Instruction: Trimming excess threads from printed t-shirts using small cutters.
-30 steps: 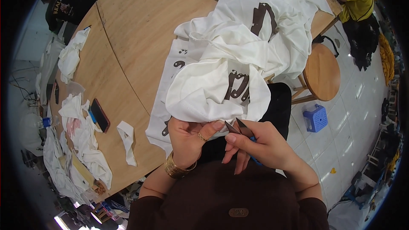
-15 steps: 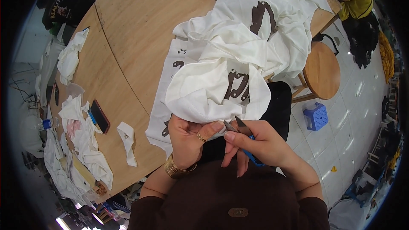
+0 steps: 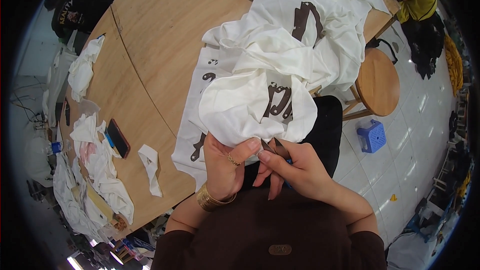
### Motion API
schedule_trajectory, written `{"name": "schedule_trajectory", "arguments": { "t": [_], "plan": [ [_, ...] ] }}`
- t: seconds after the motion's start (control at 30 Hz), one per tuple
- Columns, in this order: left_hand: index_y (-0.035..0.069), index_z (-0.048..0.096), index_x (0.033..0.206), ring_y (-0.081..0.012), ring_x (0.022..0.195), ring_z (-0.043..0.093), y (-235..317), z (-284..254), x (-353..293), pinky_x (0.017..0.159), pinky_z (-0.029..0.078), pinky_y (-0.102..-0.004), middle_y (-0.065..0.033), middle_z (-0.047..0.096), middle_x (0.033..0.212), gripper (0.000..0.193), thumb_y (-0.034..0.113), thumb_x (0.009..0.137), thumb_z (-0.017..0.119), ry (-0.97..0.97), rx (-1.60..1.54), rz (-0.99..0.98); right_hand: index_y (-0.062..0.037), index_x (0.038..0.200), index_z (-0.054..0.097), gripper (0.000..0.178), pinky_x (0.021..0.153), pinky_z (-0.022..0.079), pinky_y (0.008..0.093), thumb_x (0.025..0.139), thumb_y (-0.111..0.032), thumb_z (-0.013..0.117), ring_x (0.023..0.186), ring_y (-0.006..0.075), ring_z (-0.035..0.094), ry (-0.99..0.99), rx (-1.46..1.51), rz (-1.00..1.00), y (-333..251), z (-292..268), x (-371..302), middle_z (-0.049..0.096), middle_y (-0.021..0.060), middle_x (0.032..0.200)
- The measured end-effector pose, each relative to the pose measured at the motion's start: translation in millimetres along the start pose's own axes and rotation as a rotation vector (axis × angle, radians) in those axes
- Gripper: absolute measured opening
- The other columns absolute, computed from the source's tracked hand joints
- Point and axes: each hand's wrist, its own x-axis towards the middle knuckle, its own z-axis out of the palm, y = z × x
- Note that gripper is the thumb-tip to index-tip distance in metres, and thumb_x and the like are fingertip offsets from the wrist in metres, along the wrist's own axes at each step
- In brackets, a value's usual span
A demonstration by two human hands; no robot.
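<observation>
A white garment (image 3: 230,105) with dark brown printed shapes hangs over the table's near edge and onto my lap. My left hand (image 3: 225,165), with a ring and gold bangles, pinches its lower edge between thumb and fingers. In my right hand (image 3: 295,162) is a pair of small thread snips (image 3: 276,148) with dark blades and a blue part mostly hidden by my fingers. The blades stand apart, their tips at the fabric edge beside my left thumb. Whether a thread lies between them is too small to tell.
More white printed garments (image 3: 325,35) are heaped across the wooden table (image 3: 165,45). A phone (image 3: 118,138), a white fabric strip (image 3: 150,170) and cloth pieces (image 3: 100,165) lie at left. Right of me stand a round wooden stool (image 3: 378,82) and a blue plastic stool (image 3: 371,136). Two people are farther off.
Both hands have come slightly closer together, and the snips have shifted a little left against the fabric edge. The person at the far left has moved an arm into view.
</observation>
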Motion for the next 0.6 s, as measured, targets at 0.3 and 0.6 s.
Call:
{"name": "schedule_trajectory", "arguments": {
  "t": [0.3,0.6],
  "plan": [
    [-0.005,0.049,0.107,-0.0168,0.089,0.06,-4.2,5.7,-1.2,0.077,0.049,-0.0285,-0.012,0.06,0.099,0.038,-0.01,0.072,0.063,0.012,0.147,0.219,-0.0002,0.085,0.049,0.023,0.041,0.044,0.0242,0.092,-0.021,0.046,0.045,0.0133,0.058,0.155,-0.296,-0.155,2.5,5.1,0.3,0.059,0.0074,0.064],
    [-0.007,0.051,0.105,-0.0172,0.087,0.06,-8.2,5.6,-1.7,0.076,0.049,-0.0279,-0.0126,0.06,0.098,0.035,-0.012,0.072,0.062,0.004,0.175,0.278,-0.0008,0.084,0.048,0.022,0.041,0.043,0.0251,0.092,-0.021,0.046,0.042,0.0149,0.056,0.184,-0.476,-0.134,-1.2,3.7,-2.9,0.056,0.0063,0.057]
  ]
}}
